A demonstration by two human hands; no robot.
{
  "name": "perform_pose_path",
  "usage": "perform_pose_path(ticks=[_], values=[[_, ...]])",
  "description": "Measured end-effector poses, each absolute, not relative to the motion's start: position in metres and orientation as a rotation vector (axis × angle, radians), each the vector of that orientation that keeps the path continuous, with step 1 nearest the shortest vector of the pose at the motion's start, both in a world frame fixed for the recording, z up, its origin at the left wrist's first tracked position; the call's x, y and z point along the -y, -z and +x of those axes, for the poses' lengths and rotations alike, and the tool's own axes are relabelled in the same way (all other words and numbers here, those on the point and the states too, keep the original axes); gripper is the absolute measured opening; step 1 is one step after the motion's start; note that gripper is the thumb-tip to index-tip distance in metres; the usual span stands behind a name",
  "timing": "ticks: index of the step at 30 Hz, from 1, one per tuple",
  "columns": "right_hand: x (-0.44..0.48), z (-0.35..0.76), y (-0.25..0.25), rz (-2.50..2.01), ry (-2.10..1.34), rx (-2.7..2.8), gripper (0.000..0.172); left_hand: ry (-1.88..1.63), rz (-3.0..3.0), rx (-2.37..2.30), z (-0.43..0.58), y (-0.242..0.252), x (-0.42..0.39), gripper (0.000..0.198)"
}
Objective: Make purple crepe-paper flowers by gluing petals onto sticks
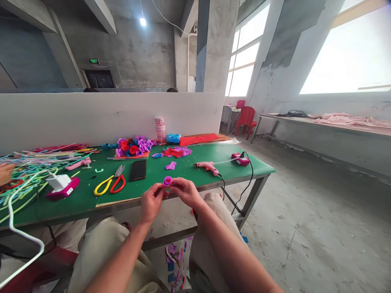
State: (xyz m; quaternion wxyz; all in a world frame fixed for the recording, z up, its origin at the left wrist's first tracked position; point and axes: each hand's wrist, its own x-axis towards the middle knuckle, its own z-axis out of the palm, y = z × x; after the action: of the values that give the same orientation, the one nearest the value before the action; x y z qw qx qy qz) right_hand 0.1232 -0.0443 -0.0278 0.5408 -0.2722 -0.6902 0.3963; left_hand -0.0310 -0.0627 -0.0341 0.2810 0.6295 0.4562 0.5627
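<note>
Both my hands meet at the front edge of the green table (189, 169), pinching one small rolled purple-pink felt flower (167, 180). My left hand (152, 200) holds it from the left with fingers closed on it. My right hand (185, 190) grips it from the right. A loose purple felt piece (171, 165) lies just beyond the hands. A pink glue gun (208, 167) rests to the right of them, its cord running to a pink power strip (240, 158).
Yellow and red scissors (110, 184), a black phone (138, 170), finished felt flowers (134, 147), red felt scraps (175, 152), a pink bottle (160, 128) and coloured sticks (36, 162) lie on the table. Another person's hand (5, 173) shows at far left. Red chairs (247, 119) stand behind.
</note>
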Motion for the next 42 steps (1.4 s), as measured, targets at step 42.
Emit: perform_pose_path(ticks=[42], values=[[-0.133, 0.106, 0.020, -1.665, -0.403, 2.145, 0.011, -1.528, 1.695, -1.281, -0.066, 0.002, -0.034, 0.018]])
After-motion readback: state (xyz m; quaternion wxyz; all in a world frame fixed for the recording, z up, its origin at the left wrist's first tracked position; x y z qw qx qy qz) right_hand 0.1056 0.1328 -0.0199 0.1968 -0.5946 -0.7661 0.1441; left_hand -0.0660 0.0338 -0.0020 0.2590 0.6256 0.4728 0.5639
